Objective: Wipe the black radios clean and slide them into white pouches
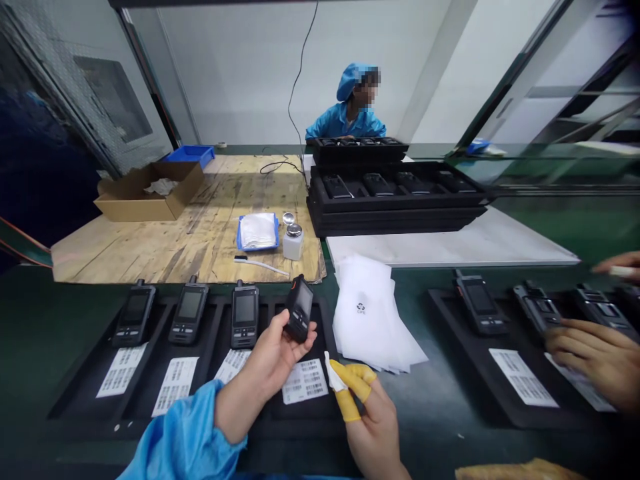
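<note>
The black handheld radio (299,308) is tilting in the left grip (267,377), its dark screen angling up and an orange patch showing near its top. The left grip is clenching it across the palm, fingers and thumb wrapped around its narrow body, and it is hovering above the right end of a black foam tray (80,393). Just to the right, the right grip (373,417) is pinching a white wipe (334,373) between fingers sheathed in yellow finger cots (347,400), with a small gap separating the wipe from the radio.

Below the left grip, a printed barcode label (305,381) is lying in the tray. Three matching radios (189,310) are lying in a row in the tray's slots, each above its own label, and they are sitting to the left of the left grip. To the right of the right grip, a loose stack of translucent white bags (370,320) is fanning across the green worktop (440,427), leaving a strip of mat between it and a second tray (475,380). A co-worker's hand (595,353) is resting among the radios there. Ahead, a wooden board (190,250) is carrying a bristle brush (260,265), a dispenser bottle (293,241) and a blue tray of wipes (257,231).
</note>
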Motion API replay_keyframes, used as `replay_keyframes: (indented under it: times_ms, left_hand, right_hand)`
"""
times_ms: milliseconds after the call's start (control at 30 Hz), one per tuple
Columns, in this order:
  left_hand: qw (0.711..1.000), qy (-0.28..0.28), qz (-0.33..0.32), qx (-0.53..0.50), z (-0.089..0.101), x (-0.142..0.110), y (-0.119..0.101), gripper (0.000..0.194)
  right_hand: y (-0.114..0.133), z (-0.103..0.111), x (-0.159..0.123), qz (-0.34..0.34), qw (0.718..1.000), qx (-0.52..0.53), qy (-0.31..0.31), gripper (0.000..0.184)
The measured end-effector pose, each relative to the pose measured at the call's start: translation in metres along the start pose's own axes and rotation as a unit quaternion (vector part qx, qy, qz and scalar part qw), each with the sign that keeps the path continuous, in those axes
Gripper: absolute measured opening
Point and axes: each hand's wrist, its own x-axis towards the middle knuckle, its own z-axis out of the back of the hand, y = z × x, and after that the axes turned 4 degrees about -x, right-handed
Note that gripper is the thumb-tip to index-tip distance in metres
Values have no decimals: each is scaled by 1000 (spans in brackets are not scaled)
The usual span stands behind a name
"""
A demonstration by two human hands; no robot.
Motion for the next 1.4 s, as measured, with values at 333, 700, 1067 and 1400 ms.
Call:
replay_keyframes:
  times_ms: [333, 700, 1067, 1400]
  left_hand:
    - [977, -5, 11, -215, -7, 6, 21, 28]
    - [978, -27, 89, -187, 11, -7, 13, 45]
    - [926, 97, -117, 347, 53, -33, 9, 33]
    - [463, 19, -493, 736, 76, -21, 31, 22]
  right_hand:
    - [-2, 15, -1, 34, 998, -42, -14, 25]
    - [-8, 49, 34, 96, 986, -135, -22, 26]
    - [-9, -23, 204, 144, 918, -352, 115, 31]
    - [-27, -110, 273, 142, 867, -434, 200, 32]
